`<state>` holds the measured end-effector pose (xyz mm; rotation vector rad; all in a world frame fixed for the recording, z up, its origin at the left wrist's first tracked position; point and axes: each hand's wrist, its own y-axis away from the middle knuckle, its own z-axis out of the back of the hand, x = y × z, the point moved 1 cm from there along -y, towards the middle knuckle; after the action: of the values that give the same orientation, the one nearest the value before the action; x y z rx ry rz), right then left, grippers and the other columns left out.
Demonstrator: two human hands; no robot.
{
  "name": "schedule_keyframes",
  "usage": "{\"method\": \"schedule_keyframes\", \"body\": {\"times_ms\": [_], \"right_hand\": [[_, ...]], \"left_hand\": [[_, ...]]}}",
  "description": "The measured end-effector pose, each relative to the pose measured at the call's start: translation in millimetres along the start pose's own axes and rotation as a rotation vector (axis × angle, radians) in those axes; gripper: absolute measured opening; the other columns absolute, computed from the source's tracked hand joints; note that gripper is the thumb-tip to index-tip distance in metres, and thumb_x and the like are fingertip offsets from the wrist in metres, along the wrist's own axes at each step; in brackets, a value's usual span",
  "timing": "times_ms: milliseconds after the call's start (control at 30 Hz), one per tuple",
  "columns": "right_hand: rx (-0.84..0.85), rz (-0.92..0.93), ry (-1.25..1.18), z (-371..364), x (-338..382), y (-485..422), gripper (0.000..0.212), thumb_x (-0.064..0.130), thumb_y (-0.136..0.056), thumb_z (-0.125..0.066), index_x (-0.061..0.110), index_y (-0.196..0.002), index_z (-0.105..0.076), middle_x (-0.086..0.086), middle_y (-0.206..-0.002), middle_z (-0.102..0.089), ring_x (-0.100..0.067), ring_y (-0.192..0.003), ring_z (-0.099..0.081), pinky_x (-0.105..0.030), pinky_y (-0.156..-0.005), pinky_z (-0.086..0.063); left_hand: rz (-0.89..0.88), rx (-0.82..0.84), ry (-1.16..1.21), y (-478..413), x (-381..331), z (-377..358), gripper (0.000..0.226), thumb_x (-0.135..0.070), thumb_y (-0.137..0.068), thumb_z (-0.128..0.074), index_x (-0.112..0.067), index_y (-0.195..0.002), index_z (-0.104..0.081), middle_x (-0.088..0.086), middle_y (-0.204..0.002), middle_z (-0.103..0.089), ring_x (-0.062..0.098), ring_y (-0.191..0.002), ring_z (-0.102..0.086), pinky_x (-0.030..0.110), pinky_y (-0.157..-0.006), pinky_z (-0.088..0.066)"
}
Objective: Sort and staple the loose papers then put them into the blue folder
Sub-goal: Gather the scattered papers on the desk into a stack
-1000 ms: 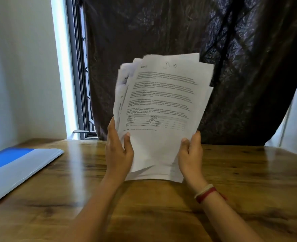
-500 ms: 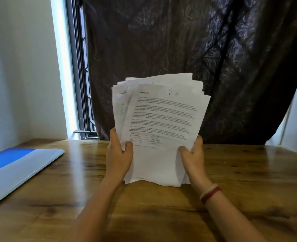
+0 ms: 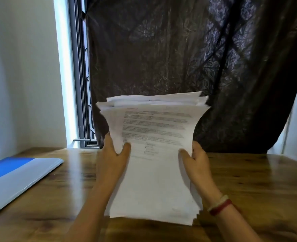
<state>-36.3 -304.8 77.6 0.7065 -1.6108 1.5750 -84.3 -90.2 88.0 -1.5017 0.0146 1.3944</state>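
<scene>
Hands: I count two, both on the papers.
Left hand [image 3: 112,163]: it grips the stack's left edge; the thumb is pressed on the front sheet and the fingers are curled out of sight behind.
Right hand [image 3: 196,165]: it grips the right edge at about the same height, thumb on the front and fingers wrapped behind.
Papers [image 3: 154,180]: I see one thick stack, with too many sheets to count. It is held between the hands over the middle of the table, leaning away from me with the printed side facing me. I cannot tell whether the lower edge touches the wood.
Paper edges: the top edges are staggered and flare wider than the pinched middle. The lower right corner is stepped as well.
Folder [image 3: 18,173]: there is one, blue and grey, lying flat on the left. It sits well apart from the papers and runs off the left of the view.
Table [image 3: 249,180]: there is one, of wood. A strip of wood shows between the folder and my left arm, and a wider stretch lies right of the right arm.
Wristbands [image 3: 219,205]: I count two on the right wrist, one pale and one red.
Backdrop: one dark curtain [image 3: 161,58] hangs behind the table's far edge, with a window [image 3: 79,84] strip to its left.
</scene>
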Motion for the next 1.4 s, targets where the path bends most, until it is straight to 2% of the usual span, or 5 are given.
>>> {"method": "schedule_keyframes", "body": {"times_ms": [200,500,633,1067,1400], "right_hand": [[0.302,-0.421,-0.076,-10.5,-14.4,6.1,0.029,-0.007,-0.089,-0.051,0.013,-0.106,-0.061,-0.010,-0.106,-0.068,-0.029,-0.101,-0.065,-0.044,-0.089,-0.055],[-0.016,0.070,0.200,-9.6,15.4,15.5,0.027,0.004,-0.098,-0.045,0.028,-0.109,-0.041,0.023,-0.094,-0.049,0.006,-0.082,-0.051,-0.005,-0.069,-0.043],[-0.083,0.164,0.104,-13.3,27.4,23.1,0.026,0.004,-0.099,-0.042,0.025,-0.113,-0.034,0.019,-0.103,-0.048,0.006,-0.088,-0.052,-0.011,-0.071,-0.050],[0.034,-0.078,-0.176,-9.1,14.7,11.9,0.047,0.000,-0.090,-0.057,0.028,-0.120,-0.033,0.009,-0.108,-0.056,-0.005,-0.097,-0.057,-0.016,-0.072,-0.048],[-0.024,-0.093,-0.097,-19.2,-4.6,18.5,0.018,0.011,-0.100,-0.047,0.021,-0.114,-0.044,0.016,-0.098,-0.054,-0.001,-0.088,-0.056,-0.012,-0.062,-0.047]], "left_hand": [[0.152,0.177,-0.199,3.5,28.7,-19.5,0.043,-0.025,-0.091,-0.061,-0.008,-0.129,-0.052,0.014,-0.118,-0.064,0.034,-0.109,-0.059,0.029,-0.082,-0.041],[-0.237,-0.115,-0.041,14.8,-1.4,-24.5,0.042,-0.012,-0.099,-0.042,-0.010,-0.141,-0.039,0.009,-0.127,-0.057,0.014,-0.101,-0.054,0.029,-0.076,-0.043],[-0.335,-0.151,0.051,22.3,-15.8,-24.9,0.053,-0.005,-0.096,-0.040,-0.013,-0.147,-0.029,0.010,-0.134,-0.050,-0.001,-0.103,-0.045,0.011,-0.078,-0.039],[0.126,0.081,0.235,20.0,4.6,-25.3,0.032,-0.012,-0.095,-0.051,-0.026,-0.117,-0.033,-0.011,-0.112,-0.057,0.014,-0.101,-0.055,0.025,-0.077,-0.044],[0.228,-0.004,0.295,26.7,24.3,-42.7,0.022,-0.017,-0.098,-0.047,-0.031,-0.113,-0.039,-0.004,-0.117,-0.057,0.016,-0.102,-0.056,0.029,-0.078,-0.044]]}}
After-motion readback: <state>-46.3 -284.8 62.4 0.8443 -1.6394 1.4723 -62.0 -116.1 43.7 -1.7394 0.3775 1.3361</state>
